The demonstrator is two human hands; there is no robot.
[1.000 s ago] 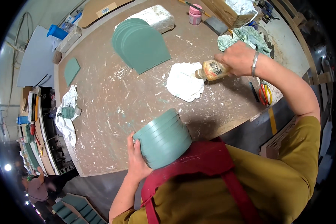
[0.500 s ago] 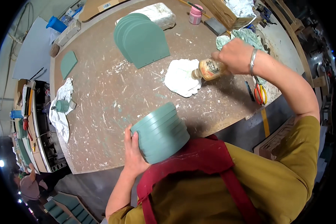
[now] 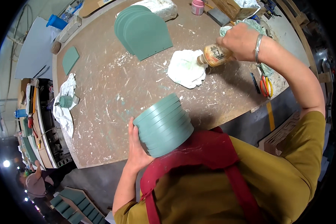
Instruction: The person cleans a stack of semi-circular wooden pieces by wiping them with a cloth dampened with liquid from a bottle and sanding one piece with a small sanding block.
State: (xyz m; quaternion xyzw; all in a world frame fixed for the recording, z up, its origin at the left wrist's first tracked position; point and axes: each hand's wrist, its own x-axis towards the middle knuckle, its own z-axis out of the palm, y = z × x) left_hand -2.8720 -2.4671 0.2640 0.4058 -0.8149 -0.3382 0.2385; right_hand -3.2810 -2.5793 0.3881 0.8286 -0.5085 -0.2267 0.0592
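My left hand holds a stack of curved green panels from its left side, the stack tilted against my red apron at the table's near edge. Its fingers lie along the stack's left end. To the right, my right hand is closed around a plastic bottle with a worn label. The bottle is tipped, its neck pointing left and down over a crumpled white cloth. The bottle's mouth touches or hangs just above the cloth; I cannot tell which.
More green arched panels stand at the back beside a white wrapped block. One small panel lies far left, above a rag. Scissors, a pink jar and a wooden box are at right. A co-worker is lower left.
My view has shifted slightly, so the table appears higher and a little to the right. My left hand still holds the stack; the bottle stays tipped at the cloth in my right hand.
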